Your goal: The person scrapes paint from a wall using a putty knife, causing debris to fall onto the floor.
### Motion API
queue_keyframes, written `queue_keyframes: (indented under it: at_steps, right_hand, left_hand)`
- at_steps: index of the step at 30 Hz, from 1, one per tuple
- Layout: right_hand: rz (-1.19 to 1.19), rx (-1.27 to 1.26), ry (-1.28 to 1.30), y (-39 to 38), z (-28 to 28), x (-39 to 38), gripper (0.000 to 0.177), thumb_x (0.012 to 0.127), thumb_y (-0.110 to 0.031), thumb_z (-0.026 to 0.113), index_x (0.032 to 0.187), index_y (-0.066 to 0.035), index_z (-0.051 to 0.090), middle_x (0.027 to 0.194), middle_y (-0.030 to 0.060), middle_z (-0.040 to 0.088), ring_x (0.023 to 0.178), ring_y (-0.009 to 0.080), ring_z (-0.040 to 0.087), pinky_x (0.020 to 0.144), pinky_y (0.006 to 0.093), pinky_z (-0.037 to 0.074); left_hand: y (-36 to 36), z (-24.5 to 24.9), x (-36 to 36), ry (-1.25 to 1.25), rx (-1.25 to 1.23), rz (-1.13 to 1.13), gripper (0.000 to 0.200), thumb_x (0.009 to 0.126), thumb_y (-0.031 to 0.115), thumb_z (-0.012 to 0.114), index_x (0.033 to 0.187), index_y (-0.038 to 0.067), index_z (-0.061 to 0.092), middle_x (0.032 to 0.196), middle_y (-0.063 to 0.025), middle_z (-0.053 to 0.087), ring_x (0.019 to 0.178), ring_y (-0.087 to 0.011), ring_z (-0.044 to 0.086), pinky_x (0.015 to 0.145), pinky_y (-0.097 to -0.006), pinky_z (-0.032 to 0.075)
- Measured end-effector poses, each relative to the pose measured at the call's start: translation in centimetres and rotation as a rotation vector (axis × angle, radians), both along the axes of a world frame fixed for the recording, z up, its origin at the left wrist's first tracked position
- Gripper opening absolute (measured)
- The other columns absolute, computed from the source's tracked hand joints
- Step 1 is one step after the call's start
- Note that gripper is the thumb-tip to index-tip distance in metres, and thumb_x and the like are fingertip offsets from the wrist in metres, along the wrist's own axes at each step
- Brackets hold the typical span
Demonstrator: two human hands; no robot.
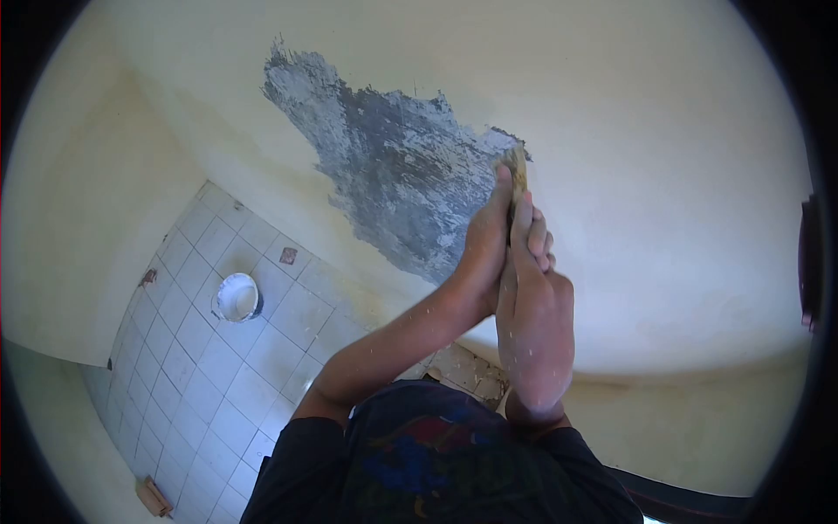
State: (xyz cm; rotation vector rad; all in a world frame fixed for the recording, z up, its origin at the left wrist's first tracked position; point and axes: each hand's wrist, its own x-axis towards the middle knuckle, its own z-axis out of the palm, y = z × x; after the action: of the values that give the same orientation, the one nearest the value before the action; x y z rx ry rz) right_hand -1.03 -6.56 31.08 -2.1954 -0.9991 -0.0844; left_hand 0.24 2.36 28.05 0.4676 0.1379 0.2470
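Both my hands are together at the right end of a rough grey patch on the cream wall. My left hand has its fingers closed round a yellowish-brown tool, with the thumb along its side. Pressed against it from the right, my right hand grips the same tool, its fingers curled. The tool's far end meets the wall at the patch's ragged edge. Its lower part is hidden by my hands, and I cannot make out exactly what it is.
A white bucket with whitish contents stands on the tiled floor at the left. A brown block-like object lies at the lower left. Something dark is at the far right edge.
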Motion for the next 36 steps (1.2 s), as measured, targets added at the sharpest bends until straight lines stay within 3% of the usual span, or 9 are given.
queue_keyframes:
  at_steps: [2,5,8,11,15,17,23,27,36]
  right_hand:
    - [-0.030,0.222,-0.227,1.1,-1.0,0.5,0.030,0.089,0.001,0.047,0.117,0.005,0.056,0.079,0.0301,0.058,0.074,0.0461,0.056,0.064,0.0494,0.043]
    - [0.049,-0.029,-0.099,1.0,-0.6,1.3,0.033,0.088,0.001,0.047,0.121,0.004,0.054,0.080,0.0291,0.059,0.073,0.0462,0.056,0.064,0.0500,0.043]
    - [-0.048,-0.030,0.003,-0.5,0.5,-0.9,0.038,0.088,0.001,0.048,0.126,0.004,0.050,0.080,0.0286,0.059,0.072,0.0464,0.055,0.064,0.0508,0.042]
    - [-0.038,-0.064,-0.195,2.0,-1.7,1.7,0.042,0.089,0.001,0.047,0.130,0.003,0.047,0.080,0.0288,0.058,0.072,0.0467,0.054,0.064,0.0512,0.042]
    - [0.056,0.004,-0.078,0.6,-0.5,0.7,0.040,0.090,-0.001,0.046,0.129,0.002,0.049,0.080,0.0288,0.058,0.072,0.0466,0.055,0.064,0.0510,0.042]
    - [0.028,0.215,-0.357,1.7,-1.8,1.5,0.037,0.090,-0.002,0.046,0.127,0.001,0.051,0.080,0.0284,0.059,0.072,0.0465,0.055,0.064,0.0509,0.043]
    - [-0.042,-0.081,0.026,0.4,1.1,-0.9,0.035,0.090,-0.003,0.047,0.125,0.000,0.052,0.083,0.0293,0.060,0.073,0.0460,0.055,0.066,0.0518,0.043]
    - [-0.017,-0.054,-0.188,1.9,-0.4,1.0,0.035,0.091,-0.004,0.047,0.125,0.000,0.052,0.085,0.0298,0.059,0.073,0.0457,0.056,0.067,0.0519,0.043]
    - [0.070,0.045,-0.052,1.5,-0.2,0.9,0.034,0.092,-0.005,0.045,0.125,0.000,0.052,0.086,0.0317,0.058,0.076,0.0475,0.056,0.068,0.0527,0.043]
  left_hand:
    - [0.5,1.1,0.7,0.164,0.093,0.078,0.054,0.095,0.062,0.037,0.079,0.011,0.047,0.053,-0.0023,0.045,0.048,-0.0162,0.049,0.049,-0.0322,0.045]
    - [1.9,0.0,1.1,-0.007,0.004,0.047,0.047,0.098,0.057,0.036,0.077,0.017,0.047,0.052,0.0028,0.042,0.051,-0.0104,0.043,0.051,-0.0258,0.041]
    - [-0.1,0.0,-0.2,-0.024,0.026,-0.028,0.054,0.095,0.063,0.036,0.080,0.012,0.045,0.054,-0.0014,0.044,0.050,-0.0149,0.048,0.051,-0.0316,0.043]
    - [2.6,-1.0,2.2,-0.070,0.023,0.085,0.053,0.095,0.062,0.036,0.081,0.012,0.045,0.055,-0.0021,0.045,0.052,-0.0149,0.047,0.053,-0.0317,0.044]
    - [1.4,0.1,0.6,-0.075,-0.033,-0.010,0.052,0.096,0.061,0.035,0.081,0.013,0.046,0.055,-0.0028,0.045,0.052,-0.0153,0.048,0.053,-0.0317,0.044]
    - [1.6,0.4,0.9,0.000,0.137,0.067,0.046,0.099,0.054,0.037,0.079,0.015,0.049,0.054,0.0027,0.044,0.052,-0.0108,0.043,0.053,-0.0268,0.040]
    - [1.9,0.2,0.3,-0.155,-0.022,-0.043,0.045,0.099,0.054,0.037,0.079,0.016,0.049,0.054,0.0033,0.044,0.054,-0.0106,0.045,0.055,-0.0273,0.041]
    - [3.5,-0.6,1.7,-0.144,0.044,0.018,0.050,0.097,0.059,0.033,0.079,0.014,0.045,0.058,-0.0001,0.046,0.056,-0.0160,0.048,0.057,-0.0339,0.044]
    - [2.9,-0.3,1.0,-0.057,0.008,0.056,0.050,0.098,0.058,0.033,0.081,0.013,0.045,0.059,-0.0018,0.046,0.056,-0.0167,0.048,0.057,-0.0348,0.044]
